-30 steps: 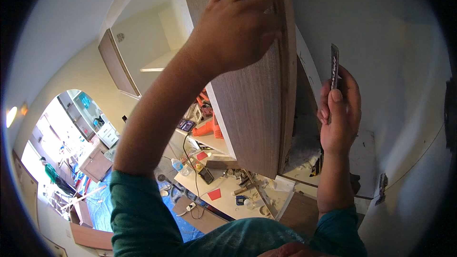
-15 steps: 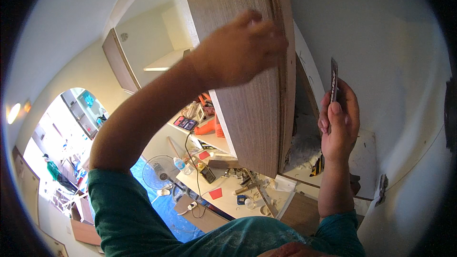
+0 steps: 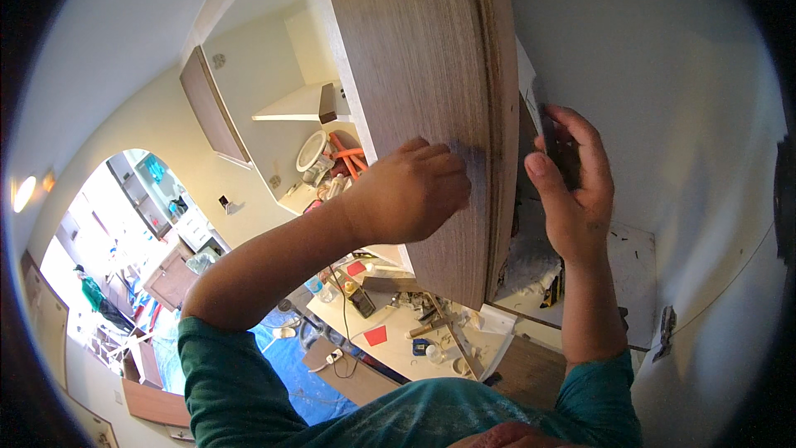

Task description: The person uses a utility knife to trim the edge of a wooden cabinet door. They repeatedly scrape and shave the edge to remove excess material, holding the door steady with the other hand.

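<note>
A tall wood-grain cabinet panel stands before me, with a dark smudge on its face near the right edge. My left hand is closed, its knuckles toward me, against or just in front of this panel beside the smudge. Whatever its curled fingers hold is hidden. To the right of the panel's edge, my right hand grips a thin, flat dark piece between thumb and fingers. The piece is tilted and partly covered by the hand.
Below, a cluttered worktop carries a tape measure, a bottle and scraps. An open cabinet shelf is at left, above a bucket and orange items. A pale wall closes the right side. Another person stands far left.
My left hand has moved down and slightly left along the panel, uncovering the dark smudge. My right hand has turned the flat piece and shifted slightly left, toward the panel's edge.
</note>
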`<state>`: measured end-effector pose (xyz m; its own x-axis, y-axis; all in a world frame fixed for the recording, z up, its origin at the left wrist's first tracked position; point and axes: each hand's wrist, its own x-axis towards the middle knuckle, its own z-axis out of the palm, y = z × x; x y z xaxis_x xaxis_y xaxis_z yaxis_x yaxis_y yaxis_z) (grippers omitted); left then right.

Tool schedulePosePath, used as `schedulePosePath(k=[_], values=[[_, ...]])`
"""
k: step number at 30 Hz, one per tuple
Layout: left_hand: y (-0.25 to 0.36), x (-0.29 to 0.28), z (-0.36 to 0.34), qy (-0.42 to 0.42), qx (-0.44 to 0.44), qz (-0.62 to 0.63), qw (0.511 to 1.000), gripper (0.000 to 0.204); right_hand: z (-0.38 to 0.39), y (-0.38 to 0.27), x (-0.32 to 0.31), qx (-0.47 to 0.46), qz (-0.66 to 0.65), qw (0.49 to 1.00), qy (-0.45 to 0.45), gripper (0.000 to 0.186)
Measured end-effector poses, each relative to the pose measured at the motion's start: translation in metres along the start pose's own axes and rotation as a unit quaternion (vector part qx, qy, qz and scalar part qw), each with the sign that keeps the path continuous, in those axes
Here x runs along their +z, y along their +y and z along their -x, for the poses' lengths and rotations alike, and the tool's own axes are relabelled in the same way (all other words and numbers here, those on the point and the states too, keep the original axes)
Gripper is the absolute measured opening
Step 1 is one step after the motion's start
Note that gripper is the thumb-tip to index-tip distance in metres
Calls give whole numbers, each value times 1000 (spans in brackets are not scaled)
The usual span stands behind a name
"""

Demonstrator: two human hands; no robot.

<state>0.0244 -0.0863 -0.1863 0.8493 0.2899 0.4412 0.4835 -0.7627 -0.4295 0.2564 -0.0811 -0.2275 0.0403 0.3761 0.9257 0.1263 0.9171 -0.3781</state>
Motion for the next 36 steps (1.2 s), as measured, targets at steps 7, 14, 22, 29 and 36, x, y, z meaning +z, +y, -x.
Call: schedulePosePath(k=[7, 14, 22, 29, 36], values=[[4, -9, -35, 164, -283, 273, 905, 39, -20, 9, 24, -54, 56, 997, -6, 38], [3, -10, -62, 229, -347, 294, 861, 41, -20, 8, 38, -65, 96, 993, -5, 34], [6, -2, -69, 288, -323, 231, 871, 32, -21, 8, 41, -61, 45, 997, 10, 35], [8, -1, -73, 316, -299, 168, 885, 28, -22, 12, 41, -72, 47, 996, 18, 34], [3, 5, -73, 334, -276, 159, 887, 28, -21, 12, 43, -64, 40, 997, 18, 36]])
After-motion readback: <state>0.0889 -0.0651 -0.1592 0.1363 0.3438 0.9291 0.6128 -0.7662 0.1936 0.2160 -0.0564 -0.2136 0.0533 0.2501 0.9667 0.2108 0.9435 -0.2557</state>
